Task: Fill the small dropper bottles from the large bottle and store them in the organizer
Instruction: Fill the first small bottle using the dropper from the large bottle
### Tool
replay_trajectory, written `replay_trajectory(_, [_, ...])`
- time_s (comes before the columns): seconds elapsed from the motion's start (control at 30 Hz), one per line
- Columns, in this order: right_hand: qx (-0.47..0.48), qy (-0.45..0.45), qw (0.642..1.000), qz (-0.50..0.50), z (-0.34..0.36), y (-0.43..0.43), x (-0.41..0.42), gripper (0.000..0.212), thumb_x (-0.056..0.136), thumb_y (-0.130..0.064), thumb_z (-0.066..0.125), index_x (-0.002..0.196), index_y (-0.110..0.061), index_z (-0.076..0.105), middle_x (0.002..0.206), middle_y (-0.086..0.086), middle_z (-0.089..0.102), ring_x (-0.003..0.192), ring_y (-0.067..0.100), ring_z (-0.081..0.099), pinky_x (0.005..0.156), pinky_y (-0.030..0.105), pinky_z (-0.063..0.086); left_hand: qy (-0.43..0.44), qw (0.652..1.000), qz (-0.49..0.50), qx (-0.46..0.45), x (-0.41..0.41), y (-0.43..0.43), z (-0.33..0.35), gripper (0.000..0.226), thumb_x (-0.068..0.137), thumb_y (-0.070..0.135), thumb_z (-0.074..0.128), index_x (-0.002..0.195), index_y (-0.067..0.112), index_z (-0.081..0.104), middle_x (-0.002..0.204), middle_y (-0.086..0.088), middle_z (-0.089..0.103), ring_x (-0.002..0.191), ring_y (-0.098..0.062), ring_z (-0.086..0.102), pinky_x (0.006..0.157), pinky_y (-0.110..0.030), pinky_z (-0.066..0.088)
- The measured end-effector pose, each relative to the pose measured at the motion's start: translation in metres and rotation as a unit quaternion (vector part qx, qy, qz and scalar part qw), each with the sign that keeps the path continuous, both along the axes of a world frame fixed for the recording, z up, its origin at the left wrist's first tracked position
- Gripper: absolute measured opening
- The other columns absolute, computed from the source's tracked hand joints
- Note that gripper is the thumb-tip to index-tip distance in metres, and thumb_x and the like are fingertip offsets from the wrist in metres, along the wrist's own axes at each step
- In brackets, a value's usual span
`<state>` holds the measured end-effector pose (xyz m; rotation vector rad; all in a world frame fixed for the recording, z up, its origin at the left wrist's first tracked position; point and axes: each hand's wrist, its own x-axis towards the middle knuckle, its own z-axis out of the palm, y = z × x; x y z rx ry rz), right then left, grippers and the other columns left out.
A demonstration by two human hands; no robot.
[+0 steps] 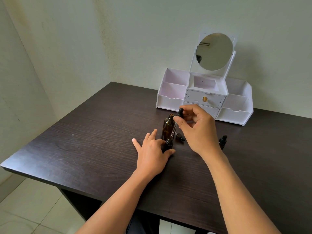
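Dark wood-grain bench [84,141]: left hand [152,154] grips small dark glass bottle [168,144]; right hand [197,130] pinches black-bulbed glass dropper [180,113]; centre its tip, squeeze gently.

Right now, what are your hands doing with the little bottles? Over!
Left hand steadies small open bottle on table. Right hand pinches dropper, tip at its mouth. Loose cap lies just behind.

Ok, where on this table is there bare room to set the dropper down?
The table is bare left of the left hand, and along the near edge between the forearms. Crowded between it and the right hand: the large bottle, the open small bottle and a loose dropper cap.
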<state>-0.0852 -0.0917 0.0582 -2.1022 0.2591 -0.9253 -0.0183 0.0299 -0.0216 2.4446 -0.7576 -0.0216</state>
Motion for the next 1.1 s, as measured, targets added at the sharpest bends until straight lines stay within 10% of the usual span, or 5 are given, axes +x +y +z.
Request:
replay_trajectory(0.57, [0.036, -0.181, 0.982, -0.041, 0.032, -0.002, 0.013, 0.021, 0.089, -0.015, 0.073, 0.108, -0.011, 0.064, 0.093, -0.001, 0.068, 0.084, 0.016, 0.070, 0.071, 0.031, 0.060, 0.007, 1.000, -0.001, 0.002, 0.000, 0.000, 0.001, 0.048, 0.088, 0.055, 0.062, 0.126, 0.028, 0.063, 0.162, 0.001, 0.019, 0.150, -0.020, 0.010, 0.114, -0.065, -0.009])
replay_trajectory(1.1, [-0.021, -0.088, 0.995, -0.041, 0.020, -0.011, 0.030, 0.017, 0.096, -0.021, 0.064, 0.112, -0.015, 0.068, 0.100, -0.008, 0.066, 0.090, 0.011, 0.067, 0.071, 0.015, 0.055, 0.007, 1.000, -0.001, 0.006, 0.000, 0.000, 0.002, 0.047, 0.087, 0.056, 0.063, 0.126, 0.029, 0.063, 0.163, 0.002, 0.018, 0.150, -0.020, 0.011, 0.114, -0.066, -0.009])
